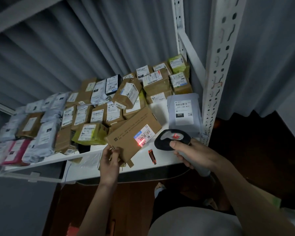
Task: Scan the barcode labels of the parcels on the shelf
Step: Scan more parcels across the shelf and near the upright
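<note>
1. Gripping two things at once: left hand (pixel 110 160) pinches the near corner of the flat cardboard box (pixel 134 133), thumb on top and fingers curled under; right hand (pixel 192 155) is wrapped round the handle of the barcode scanner (pixel 173 139), forefinger up on its head.
2. White shelf (pixel 160 157) lies under both grips; the box's near end overhangs its front edge, tilted up on the left hand.
3. Parcel pile (pixel 95 113) sits beyond the left grip, packed tight: cardboard boxes plus soft grey and pink poly mailers, most labels facing up.
4. Flat cardboard box: stiff, looks light since a corner pinch carries it. Likely best held by an edge or corner away from the label, as now. Matte card, not slippery.
5. Grey mailer (pixel 183 113), just beyond the right grip, label up. Soft bag, would sag if lifted; probably scan where it lies.
6. Barcode label (pixel 144 135) on the box top, between the two grips; red scan line crosses its lower part.
7. Small red-black object (pixel 151 156) lies on the shelf between the grips; can't tell what it is.
</note>
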